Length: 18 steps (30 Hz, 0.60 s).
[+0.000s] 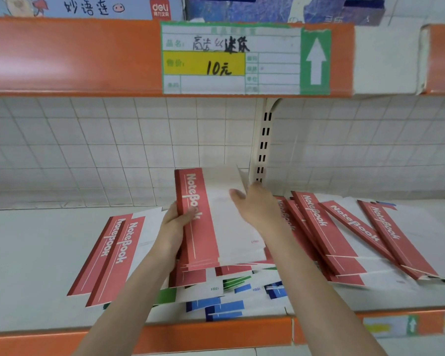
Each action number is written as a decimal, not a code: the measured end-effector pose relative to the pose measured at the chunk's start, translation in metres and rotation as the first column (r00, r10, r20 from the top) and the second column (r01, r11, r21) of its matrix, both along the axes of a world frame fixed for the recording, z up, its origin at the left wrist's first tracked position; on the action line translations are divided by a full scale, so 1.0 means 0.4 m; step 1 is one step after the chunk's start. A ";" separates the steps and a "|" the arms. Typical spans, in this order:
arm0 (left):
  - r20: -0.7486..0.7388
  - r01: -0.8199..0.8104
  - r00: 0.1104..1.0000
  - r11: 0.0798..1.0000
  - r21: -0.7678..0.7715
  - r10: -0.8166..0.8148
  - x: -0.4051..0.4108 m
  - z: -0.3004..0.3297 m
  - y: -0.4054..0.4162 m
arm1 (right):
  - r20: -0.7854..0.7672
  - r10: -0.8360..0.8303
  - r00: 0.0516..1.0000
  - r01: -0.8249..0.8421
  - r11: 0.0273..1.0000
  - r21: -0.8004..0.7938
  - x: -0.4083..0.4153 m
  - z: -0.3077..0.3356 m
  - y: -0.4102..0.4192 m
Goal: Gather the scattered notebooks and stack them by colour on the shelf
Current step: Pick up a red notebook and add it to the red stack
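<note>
A bundle of red-spined notebooks [216, 222] is tilted up in the middle of the white shelf [36, 253]. My left hand [176, 222] grips its left edge, thumb across the red strip. My right hand [254, 204] is on the bundle's far right corner, fingers curled over the top edge. Two red notebooks [113, 255] lie to the left. Several more red notebooks [344, 235] fan out on the right. Under the bundle lie blue notebooks [221, 308] and green notebooks [235, 281], mostly covered.
An upper shelf with an orange front [72, 57] and a price label [231, 60] hangs overhead. A slotted upright [263, 140] runs down the tiled back wall. The lower shelf's orange lip [216, 335] is close to me.
</note>
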<state>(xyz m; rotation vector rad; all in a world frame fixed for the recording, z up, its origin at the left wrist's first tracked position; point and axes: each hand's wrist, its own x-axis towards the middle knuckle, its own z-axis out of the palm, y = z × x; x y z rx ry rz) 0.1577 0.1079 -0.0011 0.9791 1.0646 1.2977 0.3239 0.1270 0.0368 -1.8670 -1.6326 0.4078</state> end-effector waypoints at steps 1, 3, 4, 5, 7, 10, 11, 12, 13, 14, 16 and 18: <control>0.003 -0.019 1.000 0.999 0.040 0.019 -0.002 0.004 0.003 | -0.131 0.043 0.990 -0.041 0.999 0.012 0.010 -0.001 0.002; -0.020 -0.031 0.999 0.985 0.171 0.035 -0.002 0.016 0.012 | -0.407 0.139 0.903 -0.095 0.987 0.126 0.017 0.006 -0.001; -0.042 -0.018 0.999 0.969 0.248 0.029 -0.002 0.025 0.016 | -0.504 0.178 0.845 -0.081 0.975 0.208 0.017 0.013 -0.006; -0.073 0.002 0.997 0.948 0.318 0.022 0.000 0.037 0.018 | -0.566 0.216 0.796 -0.055 0.956 0.287 0.016 0.020 -0.013; -0.139 0.033 0.990 0.910 0.413 0.027 0.007 0.063 0.016 | -0.638 0.300 0.709 -0.007 0.908 0.418 0.012 0.033 -0.028; -0.161 -0.005 0.983 0.885 0.466 0.090 0.025 0.088 0.013 | -0.687 0.404 0.604 0.029 0.850 0.525 0.006 0.052 -0.045; -0.139 -0.027 0.985 0.879 0.476 0.106 0.030 0.092 0.013 | -0.691 0.413 0.593 0.027 0.848 0.530 0.004 0.056 -0.046; -0.112 -0.049 0.987 0.876 0.480 0.117 0.036 0.094 0.013 | -0.698 0.412 0.585 0.016 0.855 0.518 0.003 0.056 -0.047; -0.084 -0.071 0.989 0.878 0.473 0.126 0.042 0.095 0.011 | -0.706 0.414 0.575 -0.008 0.866 0.501 0.001 0.053 -0.045; -0.063 -0.092 0.989 0.886 0.456 0.134 0.047 0.093 0.011 | -0.713 0.418 0.564 -0.041 0.876 0.481 0.000 0.048 -0.043; -0.044 -0.109 0.989 0.910 0.401 0.138 0.055 0.078 0.011 | -0.683 0.427 0.592 -0.124 0.886 0.447 0.000 0.031 -0.042; -0.050 -0.106 0.990 0.937 0.333 0.130 0.059 0.044 0.012 | -0.667 0.431 0.608 -0.186 0.894 0.408 0.012 -0.002 -0.040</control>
